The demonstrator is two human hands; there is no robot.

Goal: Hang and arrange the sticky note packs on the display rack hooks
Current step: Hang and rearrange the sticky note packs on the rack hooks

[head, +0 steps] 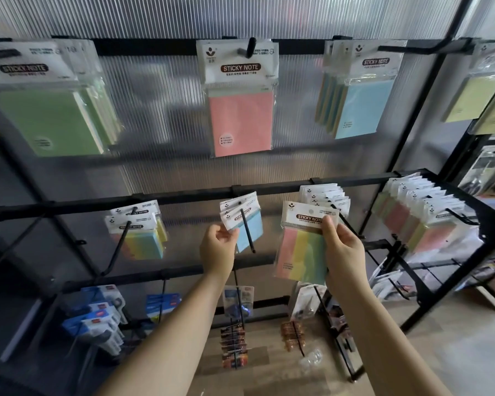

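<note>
Black display rack (183, 197) — sticky note packs (240, 110) hanging on hooks (247, 230).

Soft daylight comes through the ribbed translucent panel (160, 115), brightest toward twelve o'clock, and backlights the black rack bars (183, 195). Toward nine o'clock the green packs (49, 121) smear with blur; straight bars bow at the edges. Shadows deepen toward seven o'clock.

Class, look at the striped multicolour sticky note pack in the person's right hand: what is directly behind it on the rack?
Behind the multicolour pack, held by the right hand, more white-headed packs hang in a row on one hook. Their lower halves and the hook itself are covered.
</note>
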